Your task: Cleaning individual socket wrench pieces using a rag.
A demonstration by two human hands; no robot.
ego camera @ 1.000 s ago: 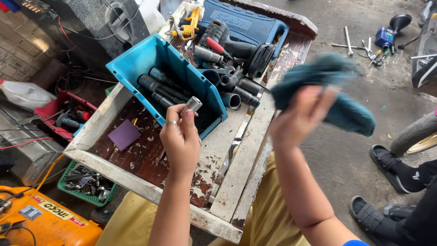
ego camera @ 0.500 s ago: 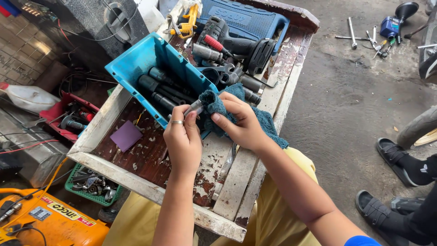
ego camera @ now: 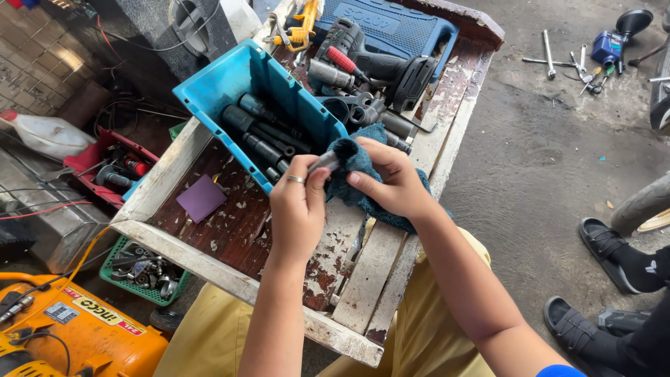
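Note:
My left hand [ego camera: 299, 209], with a ring on one finger, pinches a small grey metal socket [ego camera: 325, 161] over a worn wooden bench [ego camera: 241, 227]. My right hand [ego camera: 392, 183] presses a dark teal rag [ego camera: 356, 174] around the far end of that socket. Just behind my hands a blue plastic bin [ego camera: 241, 87] holds several dark sockets [ego camera: 262, 136].
A cordless impact tool [ego camera: 380, 66] and a blue tool case [ego camera: 391, 28] lie at the bench's far end. A purple square [ego camera: 202, 198] rests on the bench. Left of it are a red tray [ego camera: 105, 167], a green basket [ego camera: 143, 269] and an orange machine [ego camera: 77, 328]. Another person's sandalled feet [ego camera: 614, 265] stand at right.
My right hand brought the rag down from the air at right onto the socket in my left hand and now wraps it.

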